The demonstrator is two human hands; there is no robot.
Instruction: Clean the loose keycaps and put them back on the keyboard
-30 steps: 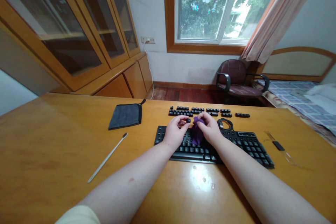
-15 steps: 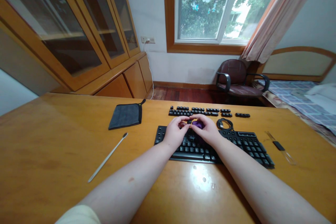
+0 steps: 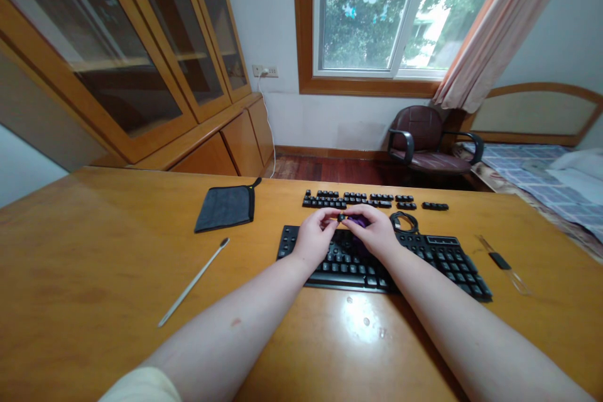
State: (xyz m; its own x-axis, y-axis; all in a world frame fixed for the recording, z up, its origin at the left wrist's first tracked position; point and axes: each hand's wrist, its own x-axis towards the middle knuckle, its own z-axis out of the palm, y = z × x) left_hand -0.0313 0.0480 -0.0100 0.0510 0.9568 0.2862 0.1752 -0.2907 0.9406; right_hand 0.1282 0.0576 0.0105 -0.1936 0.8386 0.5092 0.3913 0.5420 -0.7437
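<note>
A small black keycap [image 3: 342, 218] is pinched between the fingertips of my left hand [image 3: 315, 235] and my right hand [image 3: 374, 232]. Something purple and soft-looking, perhaps a cloth [image 3: 358, 221], is tucked in my right hand, mostly hidden by the fingers. Both hands are above the black keyboard [image 3: 358, 279], whose upper rows show bare switch spots while lower rows and the number pad carry keys. Behind my hands, loose keycaps [image 3: 325, 203] stand in rows on the desk.
A coiled black cable [image 3: 404, 222] lies behind the keyboard. To the right is a wire keycap puller [image 3: 500, 260]. On the left are a dark grey cloth [image 3: 225, 208] and a thin white brush [image 3: 193, 282], all on the wooden desk [image 3: 94, 264].
The keycap has been turned slightly between my fingertips and shows more clearly. The purple thing has shifted lower behind my right fingers. My arms have hardly moved.
</note>
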